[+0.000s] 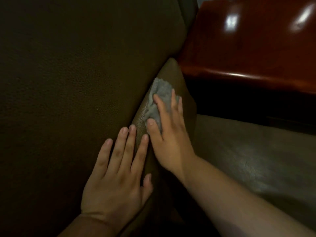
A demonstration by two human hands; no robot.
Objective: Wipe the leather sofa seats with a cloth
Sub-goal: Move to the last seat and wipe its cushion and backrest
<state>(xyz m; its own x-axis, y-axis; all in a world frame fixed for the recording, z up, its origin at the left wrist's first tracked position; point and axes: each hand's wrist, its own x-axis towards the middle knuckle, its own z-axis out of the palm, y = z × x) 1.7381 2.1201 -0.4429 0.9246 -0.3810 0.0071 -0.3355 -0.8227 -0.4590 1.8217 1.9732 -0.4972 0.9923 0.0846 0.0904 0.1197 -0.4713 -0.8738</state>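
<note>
A dark brown leather sofa seat cushion [68, 82] fills the left and middle of the view. Its front side panel [172, 72] slopes down toward the floor. A small grey cloth [161, 93] lies crumpled on that panel. My right hand [169, 132] presses the cloth flat against the leather with straight, spread fingers, thumb at the cloth's lower edge. My left hand [118, 170] rests flat on the cushion's edge just below and left of it, fingers straight and spread, holding nothing.
A glossy reddish-brown wooden table [253, 40] stands close at the upper right, its edge a short way from the cloth. Dull grey-brown floor [256, 159] shows at the right, below the table. The light is dim.
</note>
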